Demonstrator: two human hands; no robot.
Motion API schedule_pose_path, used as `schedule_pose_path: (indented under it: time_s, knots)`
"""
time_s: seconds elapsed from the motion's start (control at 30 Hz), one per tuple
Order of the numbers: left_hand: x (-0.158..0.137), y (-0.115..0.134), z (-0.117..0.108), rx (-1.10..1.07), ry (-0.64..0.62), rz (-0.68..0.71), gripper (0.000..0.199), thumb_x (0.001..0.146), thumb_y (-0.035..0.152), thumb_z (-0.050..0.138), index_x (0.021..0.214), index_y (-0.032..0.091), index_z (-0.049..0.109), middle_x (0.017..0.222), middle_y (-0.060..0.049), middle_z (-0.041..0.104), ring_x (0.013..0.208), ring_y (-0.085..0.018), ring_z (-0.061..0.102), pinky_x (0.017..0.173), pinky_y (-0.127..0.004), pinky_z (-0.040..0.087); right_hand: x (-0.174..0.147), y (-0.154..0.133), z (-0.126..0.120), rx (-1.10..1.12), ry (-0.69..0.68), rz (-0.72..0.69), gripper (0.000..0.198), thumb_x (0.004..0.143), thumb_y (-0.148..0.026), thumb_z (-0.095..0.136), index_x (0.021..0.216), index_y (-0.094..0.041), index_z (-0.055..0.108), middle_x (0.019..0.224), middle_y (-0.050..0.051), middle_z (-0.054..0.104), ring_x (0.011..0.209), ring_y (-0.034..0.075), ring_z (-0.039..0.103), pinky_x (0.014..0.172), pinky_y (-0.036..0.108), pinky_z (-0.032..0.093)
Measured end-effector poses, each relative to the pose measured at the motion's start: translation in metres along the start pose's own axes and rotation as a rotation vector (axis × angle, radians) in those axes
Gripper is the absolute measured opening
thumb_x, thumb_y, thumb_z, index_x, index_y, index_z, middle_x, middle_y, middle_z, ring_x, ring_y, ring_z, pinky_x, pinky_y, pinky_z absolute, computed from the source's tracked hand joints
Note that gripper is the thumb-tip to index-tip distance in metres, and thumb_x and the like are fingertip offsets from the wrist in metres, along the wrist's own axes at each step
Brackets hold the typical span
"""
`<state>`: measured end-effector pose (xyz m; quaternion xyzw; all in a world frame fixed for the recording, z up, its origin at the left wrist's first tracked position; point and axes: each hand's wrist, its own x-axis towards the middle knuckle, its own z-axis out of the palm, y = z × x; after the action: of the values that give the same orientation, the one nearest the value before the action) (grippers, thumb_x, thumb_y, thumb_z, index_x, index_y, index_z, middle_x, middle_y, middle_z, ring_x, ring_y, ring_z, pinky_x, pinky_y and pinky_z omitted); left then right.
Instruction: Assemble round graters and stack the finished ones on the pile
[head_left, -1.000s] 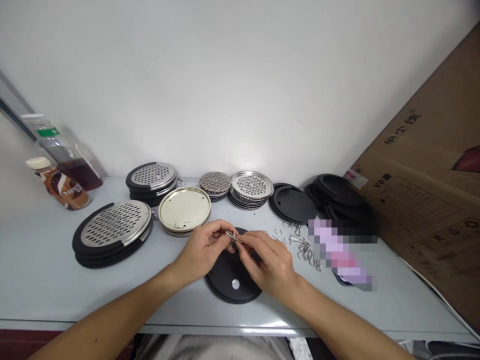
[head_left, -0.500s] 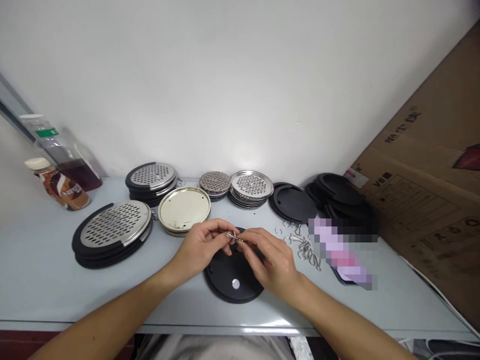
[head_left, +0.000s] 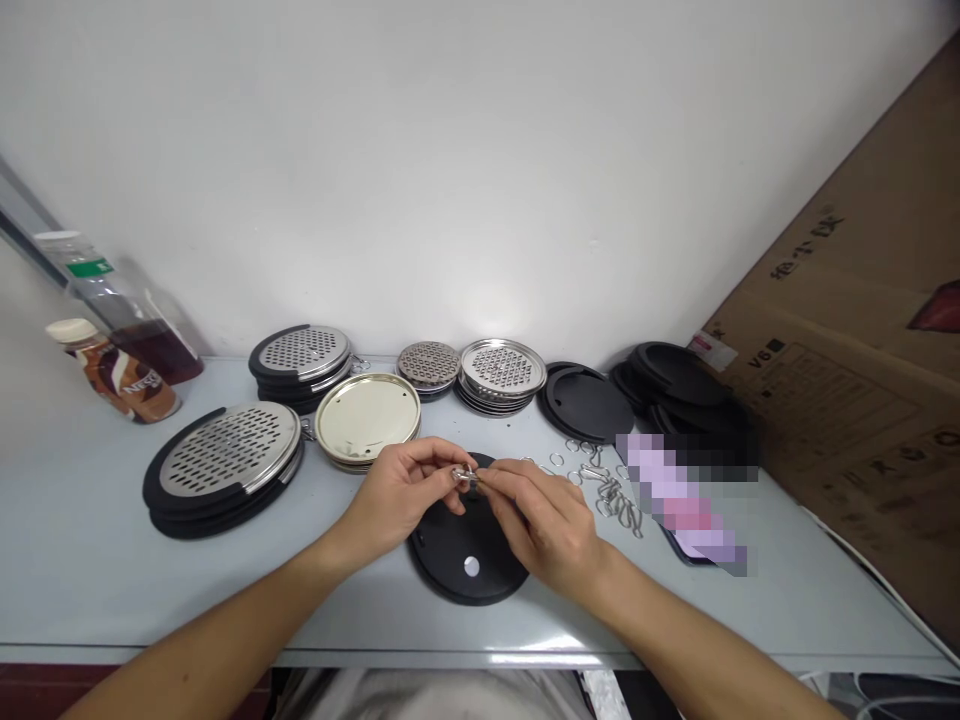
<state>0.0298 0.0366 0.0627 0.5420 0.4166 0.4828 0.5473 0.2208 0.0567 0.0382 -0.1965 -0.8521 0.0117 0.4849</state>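
Metal clip (head_left: 466,477), small and silvery, seems to lie with its long axis roughly left to right above the near black disc (head_left: 466,540); fingers cover its ends, so I can't tell which way it points. Left hand (head_left: 405,495) and right hand (head_left: 549,518) both pinch it in their fingers. Farther right lie loose wire clips (head_left: 614,500); beyond, perforated metal discs (head_left: 504,370) sit stacked.

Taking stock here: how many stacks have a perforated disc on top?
4: the front-left stack, the back-left stack, and, at back centre, the small stack and the silver stack beside it.
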Motion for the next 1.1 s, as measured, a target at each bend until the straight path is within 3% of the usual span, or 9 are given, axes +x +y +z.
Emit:
schedule_pose_path:
  time_s: [0.37, 0.53, 0.73, 0.9, 1.0, 1.1]
  knots:
    - [0.0, 0.0, 0.0, 0.242, 0.182, 0.136, 0.01, 0.079, 0.012, 0.062, 0.085, 0.014, 0.071, 0.068, 0.001, 0.066, 0.056, -0.008, 0.06, 0.054, -0.016, 0.052, 0.005, 0.001, -0.007, -0.001, -0.047, 0.033, 0.026, 0.091, -0.007, 0.053, 0.113, -0.018, 0.057, 0.09, 0.008, 0.069, 0.08, 0.015, 0.068, 0.063, 0.024, 0.055]
    - [0.008, -0.003, -0.012, 0.254, 0.133, 0.058, 0.008, 0.076, 0.014, 0.065, 0.082, 0.013, 0.07, 0.067, 0.0, 0.065, 0.055, -0.01, 0.061, 0.053, -0.02, 0.055, 0.005, 0.007, -0.009, -0.002, -0.088, 0.032, 0.023, 0.091, -0.009, 0.054, 0.111, -0.018, 0.059, 0.088, 0.007, 0.07, 0.076, 0.015, 0.068, 0.059, 0.023, 0.052]
    - [0.006, -0.002, -0.011, 0.181, 0.035, 0.042, 0.017, 0.083, 0.023, 0.063, 0.096, 0.014, 0.071, 0.077, -0.003, 0.068, 0.064, -0.014, 0.066, 0.063, -0.027, 0.06, 0.011, 0.013, -0.011, 0.195, -0.052, 0.273, 0.011, 0.091, -0.017, 0.057, 0.097, -0.02, 0.066, 0.076, 0.004, 0.068, 0.067, 0.015, 0.064, 0.059, 0.027, 0.051]
    - [0.001, -0.004, -0.007, 0.332, 0.116, 0.248, 0.021, 0.088, 0.022, 0.061, 0.107, 0.02, 0.071, 0.113, -0.008, 0.066, 0.103, -0.02, 0.064, 0.087, -0.031, 0.056, 0.013, 0.011, -0.008, 0.374, -0.043, 0.49, 0.007, 0.089, -0.021, 0.062, 0.092, -0.02, 0.069, 0.07, 0.002, 0.066, 0.063, 0.014, 0.064, 0.06, 0.027, 0.052]
    - [0.0, -0.005, -0.008, 0.392, 0.158, 0.302, 0.017, 0.09, 0.023, 0.06, 0.101, 0.021, 0.073, 0.103, -0.006, 0.068, 0.099, -0.019, 0.064, 0.086, -0.029, 0.054, 0.011, 0.01, -0.003, 0.468, -0.033, 0.603, 0.008, 0.088, -0.025, 0.064, 0.089, -0.018, 0.069, 0.071, 0.002, 0.066, 0.059, 0.014, 0.065, 0.057, 0.026, 0.054]
    - [0.0, -0.003, -0.009, 0.339, 0.136, 0.199, 0.018, 0.09, 0.028, 0.061, 0.102, 0.02, 0.072, 0.093, -0.005, 0.071, 0.086, -0.017, 0.067, 0.08, -0.028, 0.055, 0.009, 0.01, 0.001, 0.52, -0.034, 0.658, 0.011, 0.088, -0.028, 0.065, 0.088, -0.018, 0.07, 0.071, 0.002, 0.066, 0.058, 0.014, 0.065, 0.056, 0.026, 0.055]
